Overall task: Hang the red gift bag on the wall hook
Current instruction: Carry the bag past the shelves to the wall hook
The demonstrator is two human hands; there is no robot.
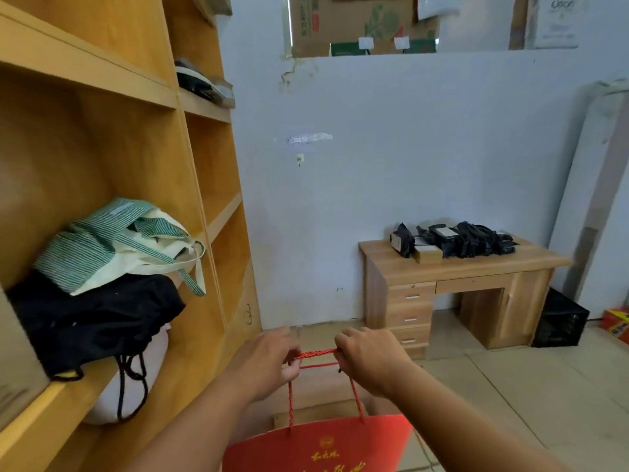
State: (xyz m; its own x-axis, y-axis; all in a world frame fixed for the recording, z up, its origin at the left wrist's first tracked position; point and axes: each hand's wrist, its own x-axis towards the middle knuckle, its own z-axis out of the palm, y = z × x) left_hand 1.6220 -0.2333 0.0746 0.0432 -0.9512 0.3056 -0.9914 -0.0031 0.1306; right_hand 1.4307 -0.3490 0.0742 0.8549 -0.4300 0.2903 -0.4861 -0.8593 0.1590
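Note:
The red gift bag with gold lettering hangs low at the bottom centre of the head view, partly cut off by the frame edge. Its red cord handles are stretched level between my hands. My left hand grips the left end and my right hand grips the right end. A small wall hook sits on the pale wall well above and beyond my hands, just under a strip of tape.
A wooden shelving unit fills the left, holding a striped tote and a black drawstring bag. A wooden desk with black packets stands at the right against the wall. A black crate rests beside it on the tiled floor.

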